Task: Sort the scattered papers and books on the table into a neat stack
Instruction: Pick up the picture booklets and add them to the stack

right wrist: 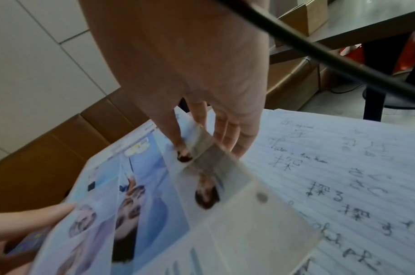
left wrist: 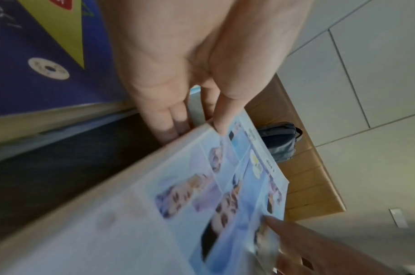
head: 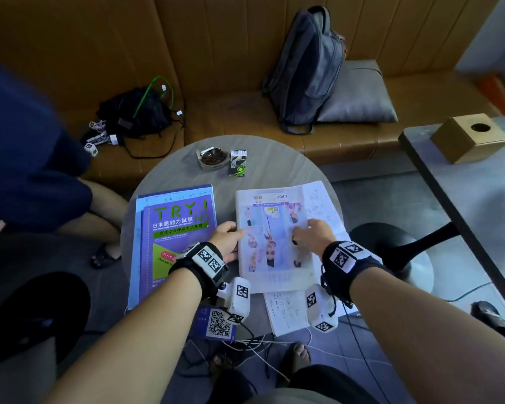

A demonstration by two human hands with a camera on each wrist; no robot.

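A white book with a photo cover (head: 274,237) lies right of centre on the round grey table (head: 172,170), over handwritten lined sheets (head: 321,205). My left hand (head: 233,234) pinches its left edge, thumb on the cover and fingers underneath, as the left wrist view shows (left wrist: 197,128). My right hand (head: 306,228) pinches the right edge the same way, thumb (right wrist: 183,154) on top. That edge of the book (right wrist: 143,204) is lifted a little off the lined sheets (right wrist: 343,176). A purple "TRY! N3" book (head: 178,237) lies to the left on a light blue book (head: 134,258).
An ashtray (head: 212,158) and a cigarette pack (head: 238,163) sit at the table's far side, a QR card (head: 216,323) at the near edge. A person sits at the left (head: 27,156). A backpack (head: 306,68) stands on the sofa. A second table with a box (head: 471,138) is on the right.
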